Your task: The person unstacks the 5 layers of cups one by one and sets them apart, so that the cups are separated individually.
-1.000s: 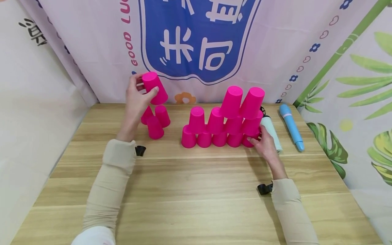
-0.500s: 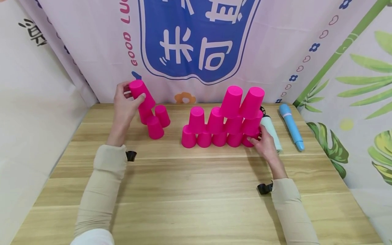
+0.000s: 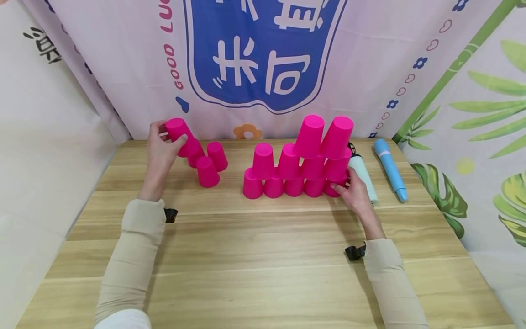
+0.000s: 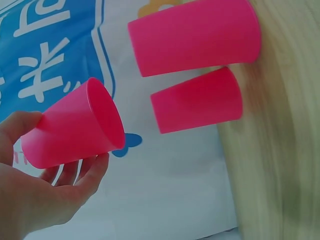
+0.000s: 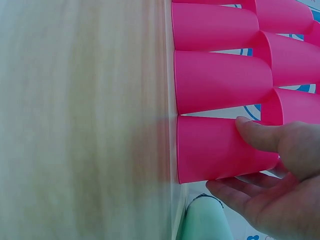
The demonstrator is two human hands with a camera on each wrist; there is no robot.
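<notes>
Left hand (image 3: 161, 148) grips one pink cup (image 3: 179, 131), thumb on one side and fingers curled round the other. The cup is tilted, base toward 10 o'clock, and its open mouth shows in the left wrist view. It sits at 10 o'clock of a small group of three upside-down cups (image 3: 207, 165) on the wooden surface (image 3: 263, 256), close to the rear-left cup of that group; contact cannot be told.

Right hand (image 3: 356, 194) is on the bottom-right cup (image 3: 334, 188) of the cup pyramid (image 3: 300, 160). Thumb lies across its wall and fingers curve round its far side, a light hold. The pyramid shows five cups in the bottom row, four in the next row, and two on top toward the right side.

At 3 o'clock of the pyramid, just beside the right hand, lies a pale mint cylinder (image 3: 363, 176). Further toward 3 o'clock, apart from it, lies a blue cylinder (image 3: 390, 169).
</notes>
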